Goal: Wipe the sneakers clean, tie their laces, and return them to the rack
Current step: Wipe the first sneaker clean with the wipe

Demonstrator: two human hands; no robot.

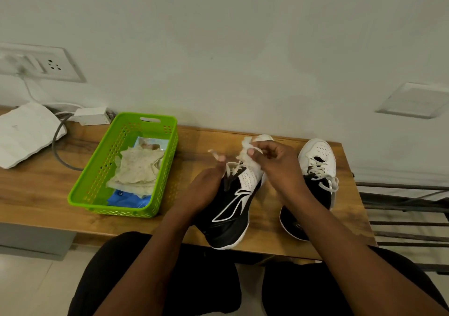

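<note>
sneaker (233, 204) steadied by left hand (206, 189), fingers clamped on lace (215, 154) | wipe (250, 157) pinched by right hand (279, 167) for toe at 12 o'clock

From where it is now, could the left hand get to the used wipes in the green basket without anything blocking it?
Probably yes. The left hand grips the sneaker just right of the green basket, whose top is open, with bare wood between them. The wipes lie uncovered inside. It would have to let go of the shoe first.
</note>
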